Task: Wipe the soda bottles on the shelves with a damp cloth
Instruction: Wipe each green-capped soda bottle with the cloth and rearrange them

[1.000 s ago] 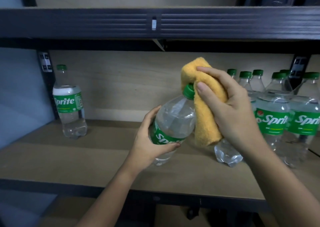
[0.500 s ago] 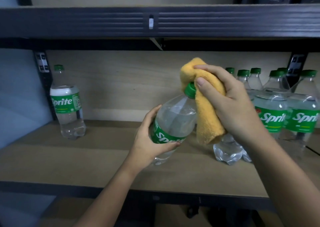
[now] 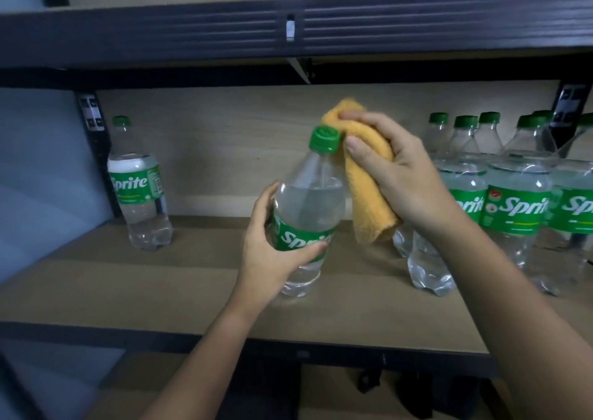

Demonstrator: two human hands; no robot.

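Sprite bottle of clear plastic with a green screw cap and green label (image 3: 306, 214) sits in your left hand (image 3: 272, 252), tilted so its cap leans up and to the right, held above the light wooden shelf board (image 3: 160, 285). Your left fingers and thumb curl round the labelled middle of the bottle, the base showing below your palm. Your right hand (image 3: 398, 179) grips a folded orange-yellow terry cloth (image 3: 369, 195), thumb across its front and fingers wrapped over the top; the cloth lies just beside the bottle's neck and shoulder on the right, and whether it touches the cap you cannot tell. One lone clear Sprite bottle (image 3: 139, 185) stands upright at the far left of the shelf, near the dark metal upright (image 3: 93, 143). A cluster of upright Sprite bottles (image 3: 513, 201) stands at the right, partly behind your right wrist. A dark metal beam (image 3: 192, 37) of the upper shelf runs across overhead.
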